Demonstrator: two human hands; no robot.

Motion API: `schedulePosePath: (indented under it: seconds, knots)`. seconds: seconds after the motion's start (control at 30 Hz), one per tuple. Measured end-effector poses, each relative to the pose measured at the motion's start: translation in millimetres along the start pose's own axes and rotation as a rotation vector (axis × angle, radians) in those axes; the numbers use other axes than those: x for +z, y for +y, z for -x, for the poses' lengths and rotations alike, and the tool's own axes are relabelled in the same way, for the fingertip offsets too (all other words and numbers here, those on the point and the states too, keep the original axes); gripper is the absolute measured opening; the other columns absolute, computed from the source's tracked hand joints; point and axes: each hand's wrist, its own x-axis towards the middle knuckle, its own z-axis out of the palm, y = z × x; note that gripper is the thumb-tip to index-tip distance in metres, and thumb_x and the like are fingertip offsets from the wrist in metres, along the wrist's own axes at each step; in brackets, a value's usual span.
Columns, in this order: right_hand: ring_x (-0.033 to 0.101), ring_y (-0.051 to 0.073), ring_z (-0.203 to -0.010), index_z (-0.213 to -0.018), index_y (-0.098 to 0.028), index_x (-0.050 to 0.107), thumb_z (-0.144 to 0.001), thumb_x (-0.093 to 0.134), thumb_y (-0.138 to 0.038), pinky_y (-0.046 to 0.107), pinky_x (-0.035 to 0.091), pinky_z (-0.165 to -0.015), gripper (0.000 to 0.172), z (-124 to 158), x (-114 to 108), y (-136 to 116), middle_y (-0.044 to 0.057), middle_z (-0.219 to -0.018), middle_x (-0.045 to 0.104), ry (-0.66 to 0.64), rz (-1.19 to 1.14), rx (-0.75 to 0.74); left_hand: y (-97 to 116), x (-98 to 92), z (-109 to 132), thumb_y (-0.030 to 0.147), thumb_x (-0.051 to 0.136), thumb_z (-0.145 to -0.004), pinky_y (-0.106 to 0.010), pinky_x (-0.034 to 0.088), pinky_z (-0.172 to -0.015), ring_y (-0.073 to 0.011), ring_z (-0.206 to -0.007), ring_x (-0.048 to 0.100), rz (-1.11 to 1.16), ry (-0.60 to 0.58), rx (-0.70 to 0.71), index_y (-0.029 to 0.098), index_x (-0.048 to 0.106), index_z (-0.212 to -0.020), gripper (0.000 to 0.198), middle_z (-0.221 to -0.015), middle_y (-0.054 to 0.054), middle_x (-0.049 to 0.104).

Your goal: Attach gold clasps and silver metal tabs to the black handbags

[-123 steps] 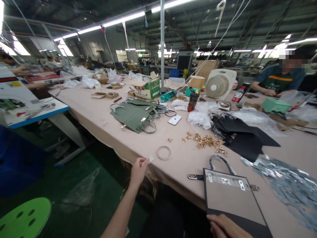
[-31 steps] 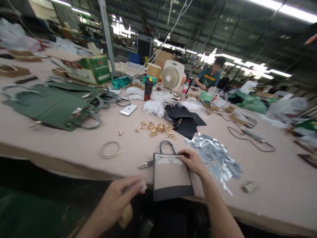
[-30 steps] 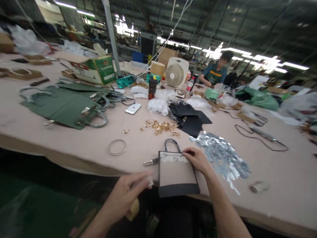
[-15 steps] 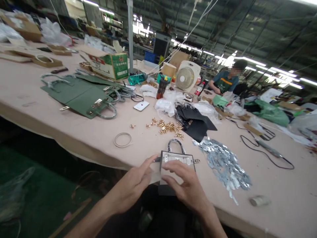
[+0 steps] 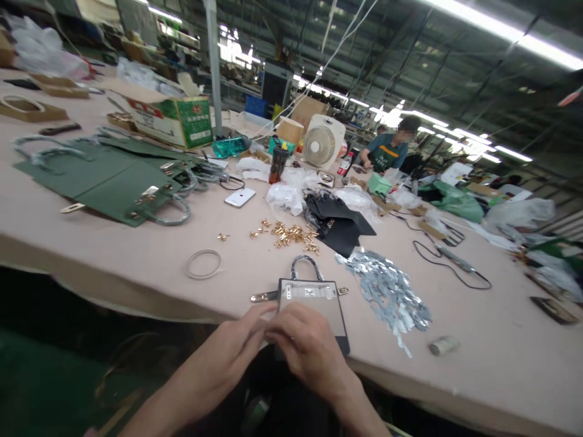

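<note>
A small black handbag panel (image 5: 337,312) with a pale inner face and metal fittings lies at the table's near edge. Its looped black handle (image 5: 306,260) points away from me, and a strap with a metal end (image 5: 264,297) sticks out to the left. My left hand (image 5: 243,331) is at the bag's lower left corner, fingers drawn together. My right hand (image 5: 307,337) meets it there, thumb and fingers pinched, covering part of the pale face. Whatever is between the fingertips is hidden.
Gold-coloured fasteners (image 5: 291,234) lie beyond the bag, with black leather pieces (image 5: 341,227) behind them. Silver metal strips (image 5: 387,291) are heaped to the right. Green bag panels (image 5: 104,179), a phone (image 5: 239,197) and a ring (image 5: 203,264) are leftward. A person (image 5: 387,150) sits across the table.
My hands have come together at the bag's lower left; the right moved left off the pale face. A whitish translucent piece between them earlier is now hidden. The view has shifted right.
</note>
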Motion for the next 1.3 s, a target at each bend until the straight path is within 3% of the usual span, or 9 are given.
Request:
schedulePosePath:
  seconds: [0.17,0.27,0.4,0.47,0.57,0.7,0.8,1.0,1.3]
  knots:
    - [0.065,0.02,-0.089,-0.1,-0.023,0.068,-0.098,0.064,-0.022,0.029,0.049,-0.076,0.004,12,0,5,0.004,-0.093,0.071,-0.011,0.082,0.027,-29,6.9,-11,0.042,0.053,-0.1,-0.016,0.056,-0.078,-0.0157,-0.084,0.075,-0.03,-0.052,0.11,0.029,0.079,-0.099,0.028,-0.093,0.001,0.081]
    - [0.065,0.019,-0.088,-0.1,-0.023,0.066,-0.098,0.065,-0.023,0.027,0.05,-0.075,0.002,18,3,11,0.003,-0.092,0.07,0.019,0.05,0.014,-40,11.7,-13,0.042,0.059,-0.096,-0.016,0.056,-0.076,-0.0164,-0.08,0.074,-0.061,-0.056,0.152,0.029,0.08,-0.095,0.025,-0.089,0.0,0.08]
    - [0.064,0.019,-0.083,-0.1,-0.023,0.064,-0.1,0.059,-0.019,0.029,0.051,-0.073,0.007,25,14,9,0.004,-0.089,0.069,0.178,-0.008,-0.068,-39,18.3,-11,0.045,0.06,-0.096,-0.017,0.055,-0.079,-0.0176,-0.085,0.072,-0.011,-0.043,0.05,0.027,0.079,-0.093,0.027,-0.092,-0.001,0.078]
    - [0.063,0.019,-0.084,-0.102,-0.023,0.064,-0.1,0.055,-0.015,0.031,0.051,-0.074,0.012,31,19,6,0.006,-0.09,0.069,0.256,0.008,-0.136,-43,20.8,-13,0.049,0.061,-0.095,-0.02,0.056,-0.08,-0.0197,-0.088,0.072,0.096,0.014,-0.023,0.024,0.079,-0.092,0.032,-0.092,-0.003,0.078]
    - [0.063,0.019,-0.084,-0.104,-0.024,0.066,-0.1,0.055,-0.015,0.031,0.052,-0.077,0.015,38,14,12,0.005,-0.091,0.069,0.245,-0.051,-0.177,-53,20.1,-18,0.055,0.062,-0.093,-0.02,0.057,-0.069,-0.0182,-0.075,0.069,0.223,0.174,-0.134,0.021,0.079,-0.094,0.039,-0.081,-0.002,0.076]
    - [0.065,0.018,-0.091,-0.097,-0.025,0.068,-0.101,0.058,-0.021,0.03,0.053,-0.083,0.011,27,-17,57,0.004,-0.095,0.068,0.309,-0.194,0.176,-51,16.1,-14,0.053,0.06,-0.095,-0.018,0.056,-0.071,-0.0167,-0.079,0.07,0.2,0.143,-0.118,0.024,0.08,-0.101,0.036,-0.089,-0.002,0.077]
    - [0.062,0.023,-0.115,-0.092,-0.023,0.072,-0.096,0.065,-0.028,0.038,0.048,-0.104,0.009,11,-34,99,0.008,-0.116,0.067,0.298,-0.179,0.344,-41,20.6,-7,0.05,0.058,-0.097,-0.021,0.058,-0.085,-0.0197,-0.094,0.073,0.143,0.057,-0.042,0.028,0.081,-0.103,0.032,-0.1,-0.003,0.079]
    - [0.057,0.025,-0.129,-0.09,-0.02,0.075,-0.092,0.064,-0.027,0.042,0.038,-0.116,0.012,-2,-25,133,0.01,-0.13,0.063,0.18,-0.192,0.453,-53,31.8,1,0.049,0.058,-0.097,-0.029,0.052,-0.107,-0.0234,-0.121,0.069,0.037,0.057,-0.003,0.034,0.081,-0.106,0.029,-0.129,-0.002,0.075]
    - [0.06,0.025,-0.127,-0.088,-0.02,0.075,-0.091,0.064,-0.022,0.041,0.039,-0.114,0.011,-4,-16,143,0.009,-0.13,0.064,0.152,-0.171,0.466,-54,21.7,-2,0.045,0.056,-0.098,-0.022,0.057,-0.096,-0.0206,-0.106,0.075,0.095,0.077,-0.019,0.032,0.082,-0.104,0.029,-0.111,0.0,0.08]
